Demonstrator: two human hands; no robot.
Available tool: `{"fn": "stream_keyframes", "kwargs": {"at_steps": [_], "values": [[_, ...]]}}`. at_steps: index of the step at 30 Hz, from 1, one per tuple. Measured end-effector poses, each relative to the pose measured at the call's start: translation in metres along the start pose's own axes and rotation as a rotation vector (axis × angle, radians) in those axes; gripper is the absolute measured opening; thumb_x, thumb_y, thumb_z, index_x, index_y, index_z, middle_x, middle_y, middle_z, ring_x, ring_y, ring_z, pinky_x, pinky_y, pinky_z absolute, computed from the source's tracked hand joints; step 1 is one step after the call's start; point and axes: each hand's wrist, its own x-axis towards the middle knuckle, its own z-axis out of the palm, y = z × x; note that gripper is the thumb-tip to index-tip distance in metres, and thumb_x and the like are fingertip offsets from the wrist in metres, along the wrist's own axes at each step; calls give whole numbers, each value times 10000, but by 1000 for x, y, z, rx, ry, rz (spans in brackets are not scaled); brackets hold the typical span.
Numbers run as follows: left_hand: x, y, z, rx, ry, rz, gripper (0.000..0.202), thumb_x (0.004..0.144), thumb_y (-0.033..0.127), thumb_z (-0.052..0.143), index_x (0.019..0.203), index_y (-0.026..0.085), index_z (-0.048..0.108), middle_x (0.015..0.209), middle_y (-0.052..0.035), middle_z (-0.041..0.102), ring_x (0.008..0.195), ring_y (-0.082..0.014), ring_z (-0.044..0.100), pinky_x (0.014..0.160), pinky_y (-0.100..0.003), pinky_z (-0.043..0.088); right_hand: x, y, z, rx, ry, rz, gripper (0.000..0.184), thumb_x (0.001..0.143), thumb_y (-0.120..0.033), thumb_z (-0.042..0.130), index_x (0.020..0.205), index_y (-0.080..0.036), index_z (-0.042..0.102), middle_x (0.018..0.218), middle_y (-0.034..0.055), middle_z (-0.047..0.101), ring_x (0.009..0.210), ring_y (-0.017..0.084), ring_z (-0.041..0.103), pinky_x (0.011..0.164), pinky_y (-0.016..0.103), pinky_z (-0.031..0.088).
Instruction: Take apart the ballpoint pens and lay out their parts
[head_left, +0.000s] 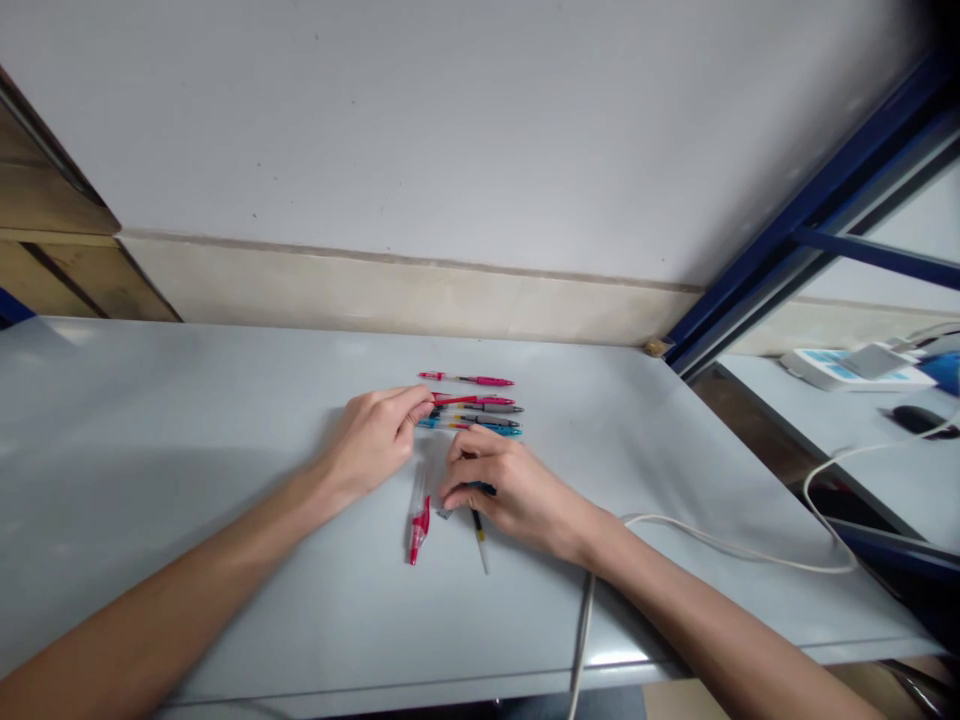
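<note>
My left hand [382,432] is closed in a pinch at the left end of the pen row, on a slim red pen part [454,400]. Curled fingers of my right hand [491,480] bend down to the table just below the row; what they hold is hidden. From under that hand a refill [481,540] with a black section and a yellow band sticks out. A small grey piece [443,514] shows by its fingertips. Between the hands and nearer me lies a clear pen barrel with a red clip [420,525].
A pink pen [491,380] lies farthest back; grey pens [499,408] and a blue pen [510,431] lie below it. A white cable [712,545] crosses the table at right. Beyond the blue frame [750,240] are a power strip [832,370] and a black mouse [919,420].
</note>
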Motion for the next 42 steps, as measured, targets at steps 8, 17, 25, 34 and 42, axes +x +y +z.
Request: {"fn": "stream_keyframes", "kwargs": {"at_steps": [8,17,25,34,42], "values": [[1,0,0,11,-8,32,195,972,180,477,825,208,602,773,23,658,669,-116,546,654,-245,362,-1,-6,-33,-111,80,440,207,1002,-181,501,948,-186,701,840,27,703,681,152,580,675,272,409],[-1,0,0,11,-18,38,204,982,183,470,835,208,610,769,18,647,664,-118,526,645,-251,356,-1,-7,-37,-189,-65,573,131,885,-159,614,761,-196,638,671,-12,630,529,109,451,572,257,308],[-1,7,-3,-18,-38,41,239,1015,218,433,828,201,580,720,27,582,619,-112,465,625,-249,341,-3,-2,-32,-180,-4,549,154,875,-207,668,726,-199,631,640,-6,622,513,121,456,530,270,291],[-4,14,-5,-94,-78,106,255,1046,279,407,917,203,613,725,24,595,627,-112,505,636,-243,369,0,7,-28,455,281,513,345,941,-484,615,953,-159,727,716,21,637,560,127,523,518,257,408],[-4,19,-5,-43,-101,156,209,1053,306,406,1103,235,596,830,6,694,661,-131,612,658,-248,414,7,6,-21,793,628,449,295,877,-443,686,800,-159,672,777,44,636,699,157,592,551,255,470]]}}
